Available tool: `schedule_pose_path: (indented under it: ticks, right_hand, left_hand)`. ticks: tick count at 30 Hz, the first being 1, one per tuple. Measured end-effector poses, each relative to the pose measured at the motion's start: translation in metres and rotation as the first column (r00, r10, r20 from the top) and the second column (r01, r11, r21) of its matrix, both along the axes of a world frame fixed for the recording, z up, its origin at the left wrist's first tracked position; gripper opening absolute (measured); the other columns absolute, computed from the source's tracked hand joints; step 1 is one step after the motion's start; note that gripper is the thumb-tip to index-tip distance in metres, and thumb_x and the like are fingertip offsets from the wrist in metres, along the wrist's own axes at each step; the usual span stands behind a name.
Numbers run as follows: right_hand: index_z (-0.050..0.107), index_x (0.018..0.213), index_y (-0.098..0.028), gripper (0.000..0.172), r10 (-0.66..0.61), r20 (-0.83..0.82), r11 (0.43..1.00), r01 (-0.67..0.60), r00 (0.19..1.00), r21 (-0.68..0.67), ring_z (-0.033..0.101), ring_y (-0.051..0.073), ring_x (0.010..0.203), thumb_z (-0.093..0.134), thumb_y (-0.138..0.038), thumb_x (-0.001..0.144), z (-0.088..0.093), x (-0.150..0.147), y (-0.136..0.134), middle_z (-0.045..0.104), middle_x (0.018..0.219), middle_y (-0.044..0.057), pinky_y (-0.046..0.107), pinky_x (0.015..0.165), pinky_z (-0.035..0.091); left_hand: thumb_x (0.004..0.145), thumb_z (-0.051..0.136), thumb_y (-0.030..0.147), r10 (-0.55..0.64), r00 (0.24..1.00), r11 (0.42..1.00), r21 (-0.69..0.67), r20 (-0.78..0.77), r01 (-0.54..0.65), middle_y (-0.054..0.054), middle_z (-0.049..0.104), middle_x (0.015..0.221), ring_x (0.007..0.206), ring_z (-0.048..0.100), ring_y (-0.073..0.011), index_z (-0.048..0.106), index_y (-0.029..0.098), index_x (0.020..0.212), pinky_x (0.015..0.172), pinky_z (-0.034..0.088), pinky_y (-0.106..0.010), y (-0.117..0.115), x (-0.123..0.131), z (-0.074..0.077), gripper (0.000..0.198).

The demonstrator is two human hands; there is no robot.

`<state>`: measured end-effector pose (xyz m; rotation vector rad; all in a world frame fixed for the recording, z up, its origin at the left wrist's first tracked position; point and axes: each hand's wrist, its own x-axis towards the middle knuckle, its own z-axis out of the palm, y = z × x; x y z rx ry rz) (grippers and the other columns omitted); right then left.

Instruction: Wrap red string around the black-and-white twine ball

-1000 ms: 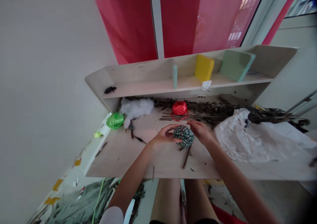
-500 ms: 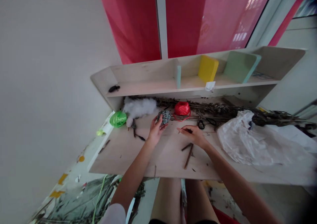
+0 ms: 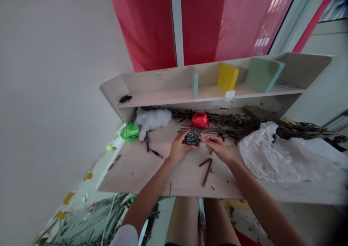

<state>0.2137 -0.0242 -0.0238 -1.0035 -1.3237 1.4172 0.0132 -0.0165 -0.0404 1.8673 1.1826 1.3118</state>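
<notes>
My left hand is wrapped round a ball of dark-and-white speckled yarn, held above the desk. My right hand is closed, its fingertips pinched against the right side of the ball. A short brown twig shows just under the right fingers and seems to be held in them; most of it is hidden. Two brown twigs lie joined or touching at an angle on the desk below that hand. Behind the ball sits a red ball of plastic twine, its loose strand hanging beside the yarn.
White stuffing and a green twine ball lie at the left, near a small twig figure. Scissors and a long bundle of dried stalks run along the back. A crumpled white plastic bag covers the right side.
My left hand has brought the yarn ball right and nearer to me. My right hand has risen slightly to meet it, and its fingertips now touch the ball.
</notes>
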Motion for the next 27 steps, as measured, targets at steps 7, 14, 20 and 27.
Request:
schedule_pose_path:
  ticks: [7,14,20,27]
  right_hand:
    - [0.057,0.061,-0.017,0.04,-0.076,-0.116,0.997,0.072,0.99,-0.037,0.023,0.005,0.042,0.075,-0.053,0.06,0.008,0.003,0.001,0.032,0.046,-0.007,0.022,0.039,0.018]
    - [0.057,0.061,-0.018,0.04,-0.14,-0.188,0.987,0.123,0.972,-0.103,0.019,0.004,0.039,0.077,-0.053,0.057,0.014,0.011,0.002,0.028,0.044,-0.009,0.022,0.038,0.016]
    - [0.058,0.062,-0.018,0.039,-0.122,-0.179,0.983,0.094,0.976,-0.158,0.029,0.007,0.043,0.076,-0.053,0.056,0.008,0.009,0.006,0.038,0.047,-0.006,0.023,0.043,0.023]
    - [0.059,0.057,-0.017,0.047,-0.278,0.061,0.957,0.271,0.959,0.107,0.032,0.009,0.048,0.07,-0.063,0.058,0.014,0.002,0.004,0.043,0.052,-0.002,0.024,0.045,0.023]
  left_hand:
    - [0.059,0.081,0.032,-0.212,0.977,0.974,-0.089,-0.029,0.209,-0.007,0.055,0.129,0.119,0.05,-0.0255,0.054,0.032,0.128,0.103,0.038,-0.038,-0.019,0.009,0.018,0.074]
    - [0.057,0.082,0.03,-0.313,0.948,0.934,-0.159,0.063,0.319,-0.009,0.057,0.128,0.115,0.053,-0.0271,0.058,0.026,0.124,0.093,0.045,-0.035,-0.024,0.015,0.029,0.072]
    - [0.047,0.087,0.021,-0.401,0.808,0.677,-0.455,0.432,0.579,-0.013,0.05,0.136,0.099,0.063,-0.0251,0.057,0.023,0.123,0.084,0.051,-0.037,-0.022,0.012,0.032,0.082]
    - [0.063,0.079,0.036,-0.038,0.605,0.718,-0.399,0.795,0.57,-0.006,0.066,0.111,0.097,0.064,-0.0239,0.063,0.025,0.107,0.086,0.051,-0.04,-0.013,0.004,0.026,0.048]
